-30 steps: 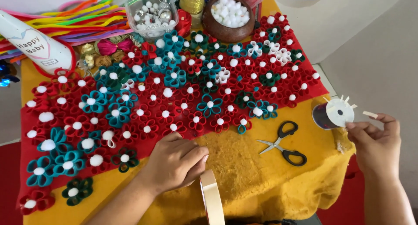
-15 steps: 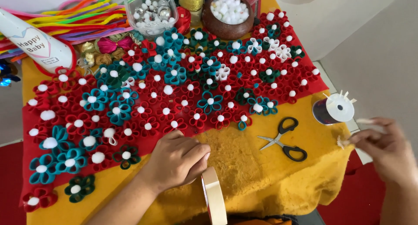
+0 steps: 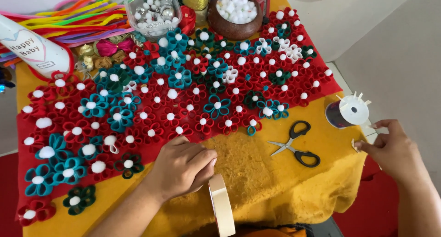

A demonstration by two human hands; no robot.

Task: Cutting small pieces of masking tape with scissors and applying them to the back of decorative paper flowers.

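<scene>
We only get one view here, a head-worn camera looking steeply down from just above and fairly close. The yellow cloth (image 3: pixel 275 182) fills most of the frame, our left hand (image 3: pixel 181 166) sits bottom centre and our right hand (image 3: pixel 390 147) pokes in at the right edge. No second view to compare.

Felt flowers (image 3: pixel 183 94) are spread across the far and left parts of the cloth (image 3: pixel 257 182). Behind them, at the far edge, a bowl of pompoms (image 3: pixel 235 12) is set right of a clear tub of beads (image 3: pixel 154 12); pipe cleaners (image 3: pixel 69 19) are laid at the far left, with a bottle (image 3: pixel 32 49) just before them. Scissors (image 3: pixel 296 145) are placed on the bare cloth right of centre; a spool (image 3: pixel 349 112) is stood at the right edge, beyond the right hand (image 3: pixel 390 150). The left hand (image 3: pixel 181 166) is rested at the near centre, a tape roll (image 3: pixel 223 205) just before it.
</scene>
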